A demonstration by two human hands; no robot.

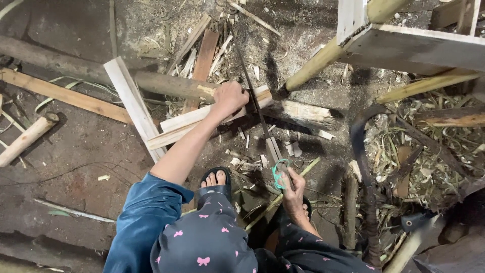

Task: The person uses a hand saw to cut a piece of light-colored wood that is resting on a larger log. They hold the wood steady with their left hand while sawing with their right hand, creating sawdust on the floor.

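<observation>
My left hand (230, 97) is closed around the end of a pale split wooden slat (194, 124) that lies across a dark log (166, 83) on the dirt floor. Close to my knee, my right hand (293, 189) grips the handle of a long thin dark blade (252, 93); a green cord loop (279, 174) hangs at the handle. The blade runs up and away from me, crossing the slat just right of my left hand. My foot in a black sandal (214, 182) rests between the two hands.
A white wooden frame (404, 45) on bamboo legs (318, 63) stands at the upper right. Planks (65, 93), a short round pole (28, 136), a curved dark strip (361, 151) and wood chips and shavings litter the ground. Dry stalks pile up at the right.
</observation>
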